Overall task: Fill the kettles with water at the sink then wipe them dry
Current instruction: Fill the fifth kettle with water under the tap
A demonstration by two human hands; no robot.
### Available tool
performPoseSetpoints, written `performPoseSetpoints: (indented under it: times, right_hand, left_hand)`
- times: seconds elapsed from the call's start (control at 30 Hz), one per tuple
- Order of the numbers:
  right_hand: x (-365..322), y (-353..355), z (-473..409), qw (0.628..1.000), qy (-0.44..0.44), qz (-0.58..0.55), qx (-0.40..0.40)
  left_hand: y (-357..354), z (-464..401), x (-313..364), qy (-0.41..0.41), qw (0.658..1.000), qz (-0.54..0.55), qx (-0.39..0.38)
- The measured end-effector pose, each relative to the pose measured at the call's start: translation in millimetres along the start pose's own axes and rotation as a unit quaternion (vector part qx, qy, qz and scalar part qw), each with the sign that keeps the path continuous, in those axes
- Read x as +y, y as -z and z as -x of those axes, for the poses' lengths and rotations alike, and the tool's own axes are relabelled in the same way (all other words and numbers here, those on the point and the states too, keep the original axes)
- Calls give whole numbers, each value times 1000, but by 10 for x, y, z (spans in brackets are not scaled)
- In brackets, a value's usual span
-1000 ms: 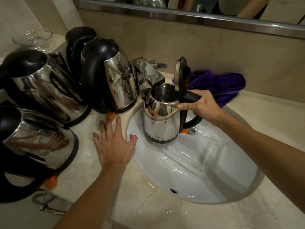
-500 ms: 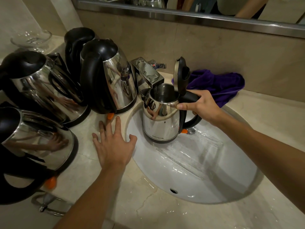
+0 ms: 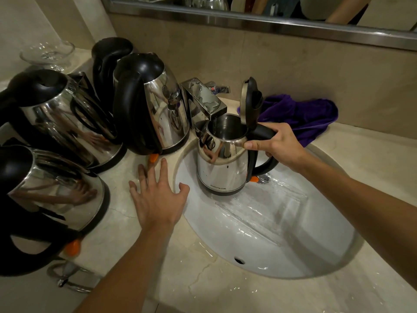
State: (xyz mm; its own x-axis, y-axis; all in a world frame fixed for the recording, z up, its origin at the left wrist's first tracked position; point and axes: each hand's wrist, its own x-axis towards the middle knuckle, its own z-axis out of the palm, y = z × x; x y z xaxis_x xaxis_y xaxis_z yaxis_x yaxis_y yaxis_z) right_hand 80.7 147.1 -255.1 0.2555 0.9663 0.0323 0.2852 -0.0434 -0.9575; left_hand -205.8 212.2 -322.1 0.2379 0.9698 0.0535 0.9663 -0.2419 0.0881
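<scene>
Kettles (image 3: pixel 67 123) with closed black lids crowd the bench (image 3: pixel 203 290) at the left, four that I can count, with a glass bowl (image 3: pixel 48 53) behind them. Next comes the left hand (image 3: pixel 158 197), flat on the bench with fingers spread, thumb at the sink (image 3: pixel 293 233) rim, holding nothing. Right of it the tap (image 3: pixel 203 100) reaches out over the open kettle (image 3: pixel 222 168), which is held in the basin under the spout; whether its base touches the wet bowl is unclear. That kettle stands upright, long axis vertical, lid (image 3: pixel 248 100) swung up, spout toward the tap and handle away to the right. The right hand (image 3: pixel 275 145) has its fingers curled round that handle, thumb along the rim. I judge filling to be the step in hand, though no stream of water can be made out. The next move calls for keeping the mouth under the spout, then shutting the lid and taking the purple cloth (image 3: pixel 300 116) lying behind the sink to wipe it.
</scene>
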Motion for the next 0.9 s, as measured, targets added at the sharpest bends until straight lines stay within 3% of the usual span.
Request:
performPoseSetpoints:
  times: [0.9]
  right_hand:
    - [-22, 15, 17, 1000, -5, 18, -6]
  left_hand:
    - [6, 4, -3, -1, 1000, -3, -9]
